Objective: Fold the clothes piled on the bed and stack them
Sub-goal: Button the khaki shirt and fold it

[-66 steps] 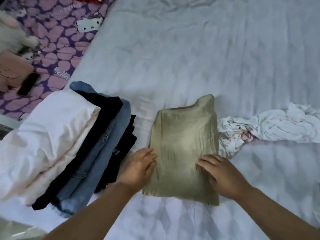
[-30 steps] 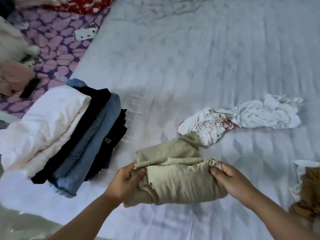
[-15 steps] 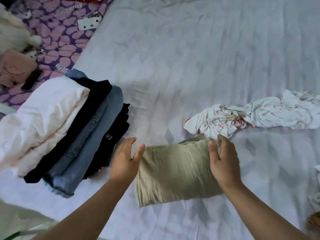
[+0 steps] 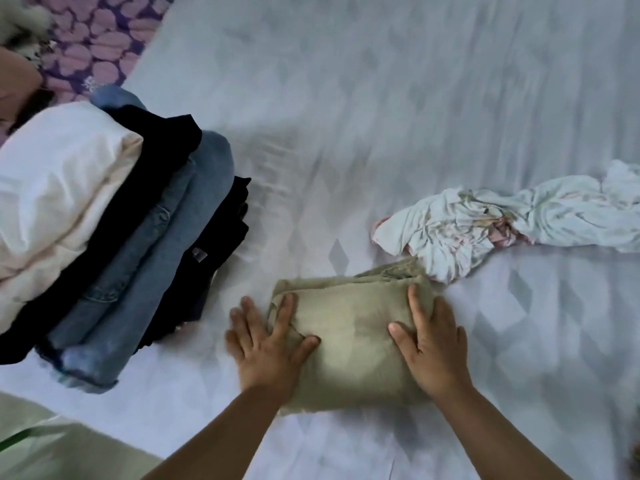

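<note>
The tan folded cloth (image 4: 349, 337) lies flat on the bed (image 4: 381, 116), near the person and a little right of the middle. It is a neat block now, and its long side runs left to right. Both hands lie on top of it with straight fingers, pressing it flat. The left hand (image 4: 268, 344) sits on the left edge, with some fingers off on the sheet. The right hand (image 4: 433, 344) sits on the right part. Neither hand grips anything.

The stack of folded clothes (image 4: 114, 244) is to the left and a bit farther away. It has a white piece, dark pieces and blue jeans, and it leans over to one side. The tan cloth is close to it but not touching. The left hand is the nearer one to the stack. I think the next move is to lift the tan cloth and carry it left onto the stack.

Just past the tan cloth, on the far right, a white crumpled cloth (image 4: 485, 223) waits, not folded yet. A purple blanket (image 4: 97, 32) lies at the far left corner.
</note>
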Tool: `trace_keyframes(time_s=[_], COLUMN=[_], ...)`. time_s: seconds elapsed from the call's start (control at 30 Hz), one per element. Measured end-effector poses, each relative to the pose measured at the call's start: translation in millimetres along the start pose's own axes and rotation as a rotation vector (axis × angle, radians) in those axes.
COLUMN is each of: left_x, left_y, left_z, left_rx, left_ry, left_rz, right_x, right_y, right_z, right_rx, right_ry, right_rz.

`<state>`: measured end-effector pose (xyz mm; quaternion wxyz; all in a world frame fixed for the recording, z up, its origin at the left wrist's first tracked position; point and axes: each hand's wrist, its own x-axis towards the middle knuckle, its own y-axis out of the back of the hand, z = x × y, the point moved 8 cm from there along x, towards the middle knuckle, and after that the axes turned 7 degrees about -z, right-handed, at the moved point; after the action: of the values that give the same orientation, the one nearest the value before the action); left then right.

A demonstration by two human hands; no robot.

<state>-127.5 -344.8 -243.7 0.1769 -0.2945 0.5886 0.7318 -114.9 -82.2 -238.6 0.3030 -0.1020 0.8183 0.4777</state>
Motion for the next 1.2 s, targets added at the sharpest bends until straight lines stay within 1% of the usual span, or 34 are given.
trace_keyframes(time_s=[0.03, 0.07, 0.17, 0.23, 0.33, 0.4, 0.5, 0.6, 0.63, 0.7, 0.8, 0.93, 1.07, 1.2], left_x=[-3, -7, -17, -24, -29, -26, -26, -34, -39, -50, -69, -97, -117, -142], left_y=[-1, -4, -11, -10, -1, -1, 0, 5, 8, 18, 33, 59, 97, 131], left_z=[-2, -1, 13, 23, 29, 29, 27, 29, 30, 33, 34, 36, 54, 97], left_rx=[-0.031, -0.061, -0.128, -0.145, -0.408, -0.559, -0.782, -0.908, -0.909, -0.852, -0.760, -0.706, -0.682, -0.623], left_ry=[0.045, 0.052, -0.018, -0.092, -0.137, -0.098, -0.035, -0.040, -0.045, -0.077, -0.144, -0.202, -0.299, -0.438], left_rz=[-0.019, -0.033, -0.037, 0.001, 0.007, -0.074, -0.232, -0.408, -0.455, -0.486, -0.439, -0.363, -0.282, -0.240], right_x=[-1, -2, -5, -8, -12, -15, -25, -41, -47, -60, -78, -102, -131, -176], right_y=[1, 3, 9, 6, 6, 7, 11, 11, 10, 13, 24, 53, 92, 139], right_z=[-1, -1, -3, 0, 2, -1, -6, 1, 4, 6, 1, -15, -22, -11], right_rx=[0.045, 0.112, 0.353, 0.444, 0.504, 0.509, 0.416, 0.434, 0.449, 0.454, 0.429, 0.409, 0.481, 0.580], right_ry=[-0.010, -0.006, 0.029, -0.014, -0.114, -0.142, -0.186, -0.275, -0.300, -0.319, -0.311, -0.275, -0.243, -0.215], right_rz=[0.003, 0.019, 0.092, 0.073, 0.007, -0.042, -0.093, -0.140, -0.165, -0.194, -0.199, -0.186, -0.091, 0.105])
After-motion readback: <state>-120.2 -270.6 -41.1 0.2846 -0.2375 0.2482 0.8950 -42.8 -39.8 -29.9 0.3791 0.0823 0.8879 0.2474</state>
